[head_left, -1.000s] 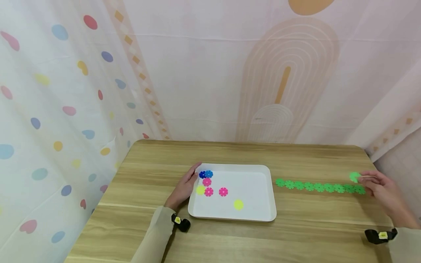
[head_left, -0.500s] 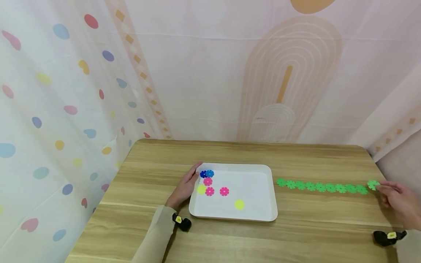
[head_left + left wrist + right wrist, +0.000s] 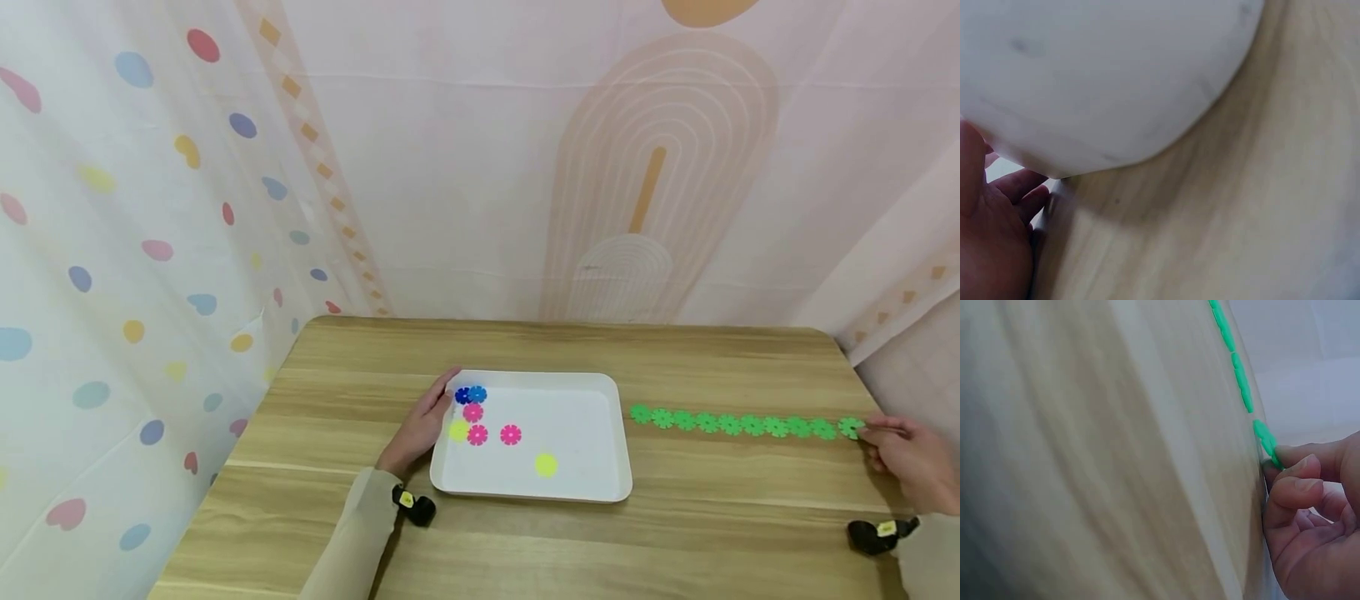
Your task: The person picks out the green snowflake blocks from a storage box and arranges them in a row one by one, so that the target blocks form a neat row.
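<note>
My right hand (image 3: pixel 913 462) pinches a green flower-shaped plastic disc (image 3: pixel 850 428) at the right end of a row of matching green discs (image 3: pixel 730 425). Thumb and finger hold its right edge, and in the right wrist view the disc (image 3: pixel 1264 439) stands low at the tabletop, a small gap from its neighbour. My left hand (image 3: pixel 417 432) grips the left edge of a white tray (image 3: pixel 577 417), thumb along the rim. In the left wrist view its fingers (image 3: pixel 1019 186) reach past the tray's side, partly hidden by it.
Inside the tray lie two blue discs (image 3: pixel 477 394), several pink discs (image 3: pixel 511 435) and two yellow ones (image 3: pixel 546 465), mostly toward its left. The wooden table (image 3: pixel 525 550) ends at a patterned curtain (image 3: pixel 465 192) behind and to the left.
My right hand has carried the green disc rightward past the row's end and lowered it into line with the others. The left hand stays at the tray.
</note>
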Tool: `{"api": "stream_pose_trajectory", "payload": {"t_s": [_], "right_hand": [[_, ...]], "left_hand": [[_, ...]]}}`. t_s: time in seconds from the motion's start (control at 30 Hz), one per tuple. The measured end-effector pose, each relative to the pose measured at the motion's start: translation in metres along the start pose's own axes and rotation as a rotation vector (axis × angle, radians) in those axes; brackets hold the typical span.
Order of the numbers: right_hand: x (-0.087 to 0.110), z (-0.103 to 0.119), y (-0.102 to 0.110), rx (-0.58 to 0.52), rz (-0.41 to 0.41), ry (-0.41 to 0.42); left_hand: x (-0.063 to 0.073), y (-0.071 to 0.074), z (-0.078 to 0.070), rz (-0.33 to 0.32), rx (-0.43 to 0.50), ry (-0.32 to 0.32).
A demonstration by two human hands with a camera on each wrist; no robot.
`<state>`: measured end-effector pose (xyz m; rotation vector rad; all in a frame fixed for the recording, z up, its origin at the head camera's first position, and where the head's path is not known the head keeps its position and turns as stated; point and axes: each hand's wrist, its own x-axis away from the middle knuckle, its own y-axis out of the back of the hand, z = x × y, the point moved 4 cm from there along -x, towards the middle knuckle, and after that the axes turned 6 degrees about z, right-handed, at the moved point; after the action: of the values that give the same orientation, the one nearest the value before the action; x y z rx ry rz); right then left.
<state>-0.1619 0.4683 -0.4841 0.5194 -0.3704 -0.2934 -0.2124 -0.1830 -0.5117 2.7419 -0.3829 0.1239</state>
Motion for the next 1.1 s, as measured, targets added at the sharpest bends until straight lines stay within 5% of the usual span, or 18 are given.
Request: {"api": "stream_pose_trajectory", "payload": {"t_s": [1.1], "right_hand": [[0.0014, 0.0000, -0.0019, 0.092, -0.045, -0.026]], "left_hand": [[-0.0002, -0.0048, -0.0042, 0.014, 0.041, 0.008]]}}
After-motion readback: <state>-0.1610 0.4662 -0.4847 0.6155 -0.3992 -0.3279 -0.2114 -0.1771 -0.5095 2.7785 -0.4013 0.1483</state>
